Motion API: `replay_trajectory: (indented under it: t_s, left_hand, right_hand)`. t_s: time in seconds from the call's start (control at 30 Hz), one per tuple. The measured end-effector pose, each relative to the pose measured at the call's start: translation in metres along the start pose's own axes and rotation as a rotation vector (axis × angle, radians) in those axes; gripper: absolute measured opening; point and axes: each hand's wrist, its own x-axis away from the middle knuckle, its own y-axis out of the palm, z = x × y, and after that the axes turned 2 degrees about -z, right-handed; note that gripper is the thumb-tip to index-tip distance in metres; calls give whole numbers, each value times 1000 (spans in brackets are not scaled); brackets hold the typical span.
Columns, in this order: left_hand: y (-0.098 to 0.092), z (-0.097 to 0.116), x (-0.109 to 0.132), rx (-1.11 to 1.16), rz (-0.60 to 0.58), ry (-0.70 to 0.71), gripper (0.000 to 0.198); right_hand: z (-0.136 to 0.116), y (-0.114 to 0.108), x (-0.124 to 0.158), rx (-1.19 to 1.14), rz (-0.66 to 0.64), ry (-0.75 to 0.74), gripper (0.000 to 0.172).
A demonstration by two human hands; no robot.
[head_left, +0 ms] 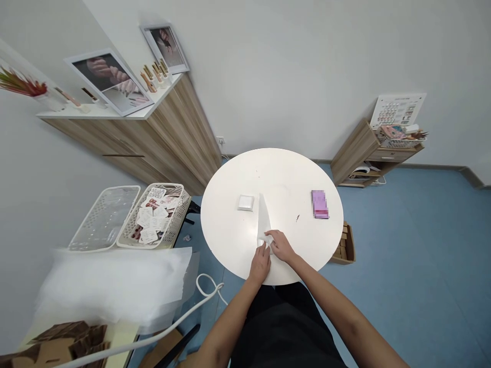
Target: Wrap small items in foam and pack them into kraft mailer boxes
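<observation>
Both my hands meet at the near edge of a round white table (230, 179). My left hand (260, 265) and my right hand (281, 246) pinch the near end of a white sheet (264, 217), which stands up folded and tapers away from me across the tabletop. Fingers of both hands are closed on it. A small white square packet (246, 202) lies just left of the sheet. A pink-purple flat box (319, 204) lies on the right side of the table.
Two white baskets stand at the left, one (155, 217) full of cards, one (103, 217) holding clear plastic. White foam wrap (111, 283) lies near left. A wooden cabinet (169, 133) is behind, a low shelf (368, 153) at right, a cardboard box (345, 245) under the table.
</observation>
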Motion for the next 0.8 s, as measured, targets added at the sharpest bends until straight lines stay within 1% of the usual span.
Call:
replay_trajectory:
  t_s: [0.07, 0.1, 0.13, 0.2, 0.27, 0.33, 0.47, 0.6, 0.67, 0.73, 0.8]
  left_hand:
    - [0, 0, -4, -86, -44, 20, 47]
    - [0, 0, -5, -126, -60, 23, 47]
    - [-1, 0, -7, -166, -70, 22, 47]
    - [-3, -1, -10, -240, -76, 28, 47]
    - [-6, -4, -13, -290, -84, 64, 49]
    - [-12, -10, -18, -294, -110, 114, 52]
    - [-29, -26, -34, -182, -173, 183, 54]
    - [-47, -42, -50, -31, -191, 154, 43]
    - [-54, -48, -58, 64, -165, 127, 37]
    - [-60, -52, -67, 155, -144, 113, 34]
    - [-67, -54, -76, 216, -174, 118, 29]
  right_hand:
    - [-8, 2, -17, 53, -72, -78, 53]
    - [-8, 3, -22, 77, -106, -88, 53]
    - [-6, 5, -25, 96, -129, -73, 53]
    - [5, 9, -25, 104, -136, 4, 51]
    - [21, 12, -21, 71, -120, 77, 51]
    - [35, 14, -18, 15, -127, 109, 54]
    - [47, 12, -21, -93, -167, 186, 61]
    - [49, 10, -29, -173, -135, 292, 61]
    - [49, 11, -30, -207, -125, 278, 58]
    - [48, 12, -29, -210, -118, 230, 52]
    - [45, 13, -27, -168, -58, 184, 49]
